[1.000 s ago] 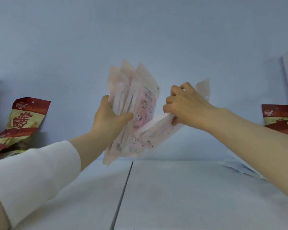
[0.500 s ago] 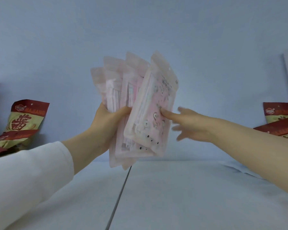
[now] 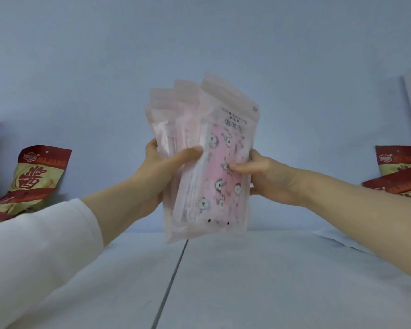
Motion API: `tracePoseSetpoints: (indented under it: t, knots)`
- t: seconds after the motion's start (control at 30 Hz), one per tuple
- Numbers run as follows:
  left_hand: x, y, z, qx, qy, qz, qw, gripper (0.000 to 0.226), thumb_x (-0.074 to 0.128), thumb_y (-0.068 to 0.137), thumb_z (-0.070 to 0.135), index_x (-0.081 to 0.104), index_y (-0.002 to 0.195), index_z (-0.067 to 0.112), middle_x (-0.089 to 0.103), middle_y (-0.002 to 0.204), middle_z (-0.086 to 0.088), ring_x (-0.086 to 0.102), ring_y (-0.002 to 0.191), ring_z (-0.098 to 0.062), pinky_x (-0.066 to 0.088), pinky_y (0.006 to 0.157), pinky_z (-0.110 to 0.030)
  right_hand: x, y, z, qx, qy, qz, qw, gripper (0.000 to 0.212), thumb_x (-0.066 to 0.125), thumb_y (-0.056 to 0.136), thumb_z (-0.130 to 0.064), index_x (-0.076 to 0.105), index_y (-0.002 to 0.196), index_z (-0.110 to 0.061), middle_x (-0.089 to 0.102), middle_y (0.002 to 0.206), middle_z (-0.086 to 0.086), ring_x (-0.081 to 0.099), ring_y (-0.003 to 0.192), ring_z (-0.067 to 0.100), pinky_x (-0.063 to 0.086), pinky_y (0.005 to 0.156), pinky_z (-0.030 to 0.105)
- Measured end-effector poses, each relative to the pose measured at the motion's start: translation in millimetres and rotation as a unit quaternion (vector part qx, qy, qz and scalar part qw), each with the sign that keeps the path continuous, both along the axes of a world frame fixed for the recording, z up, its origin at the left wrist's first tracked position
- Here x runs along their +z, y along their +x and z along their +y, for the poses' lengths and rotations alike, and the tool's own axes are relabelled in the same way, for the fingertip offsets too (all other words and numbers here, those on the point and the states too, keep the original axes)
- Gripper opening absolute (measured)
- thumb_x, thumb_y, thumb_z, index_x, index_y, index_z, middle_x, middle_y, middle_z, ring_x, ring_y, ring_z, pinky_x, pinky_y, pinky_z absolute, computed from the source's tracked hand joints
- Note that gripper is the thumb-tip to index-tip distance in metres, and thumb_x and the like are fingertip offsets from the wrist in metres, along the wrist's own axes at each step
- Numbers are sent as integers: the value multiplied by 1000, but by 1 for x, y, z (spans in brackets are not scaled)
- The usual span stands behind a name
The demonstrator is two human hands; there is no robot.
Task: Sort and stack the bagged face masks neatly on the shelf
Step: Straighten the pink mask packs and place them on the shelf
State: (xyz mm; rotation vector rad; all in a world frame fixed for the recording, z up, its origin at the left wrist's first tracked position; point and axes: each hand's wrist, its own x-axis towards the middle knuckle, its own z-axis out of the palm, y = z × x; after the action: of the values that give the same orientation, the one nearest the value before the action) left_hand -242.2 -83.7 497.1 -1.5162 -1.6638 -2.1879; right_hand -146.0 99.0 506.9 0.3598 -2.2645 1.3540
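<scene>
A fanned stack of translucent pink bagged face masks (image 3: 220, 138), the front pack printed with cartoon animals, is held upright just above the white shelf (image 3: 247, 281). The left hand (image 3: 161, 172) grips one edge and the right hand (image 3: 266, 176) pinches the other.

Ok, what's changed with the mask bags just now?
The right hand laid its bag onto the front of the bundle, let go, and pinches that front bag at its right edge. The left hand still grips the bundle above the shelf; snack packets unmoved.

pink bagged face masks (image 3: 207, 162), upright, fanned, above shelf (image 3: 271, 281)
</scene>
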Motion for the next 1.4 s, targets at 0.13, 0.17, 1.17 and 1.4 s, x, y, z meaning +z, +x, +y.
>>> tracePoseSetpoints:
  t: [0.13, 0.17, 1.17, 1.4]
  knots:
    - [-16, -4, 7, -15, -7, -52, 999, 105, 80, 59, 21, 16, 141, 37, 61, 107, 7, 71, 76, -10, 58, 68, -32, -16, -12, -3, 79, -22, -37, 996, 91, 86, 56, -39, 41, 133, -26, 62, 126, 2, 62, 112, 22, 55, 83, 41]
    - [-20, -3, 9, -25, -21, -54, 998, 108, 82, 58, 20, 15, 141, 37, 61, 108, 6, 71, 79, -11, 58, 64, -30, -22, -16, -4, 93, -31, -44, 994, 96, 89, 49, -38, 44, 132, -24, 63, 124, 4, 62, 111, 22, 56, 80, 37]
    - [-38, -6, 35, 32, -207, -58, 976, 54, 56, 75, 61, 57, 114, 24, 71, 101, 6, 68, 92, -12, 52, 76, -28, -1, 43, 51, -343, 381, -141, 847, 63, 36, 74, -73, 45, 123, -35, 57, 118, -6, 54, 106, 16, 43, 82, 24]
    - [-46, -16, 35, 26, -298, -55, 953, 69, 80, 58, 48, 59, 120, 27, 72, 108, 4, 67, 103, -17, 49, 97, -42, -10, 21, 59, -355, 422, -123, 825, 89, 11, 63, -81, 13, 145, -46, 26, 153, -8, 23, 141, 20, 19, 115, 42]
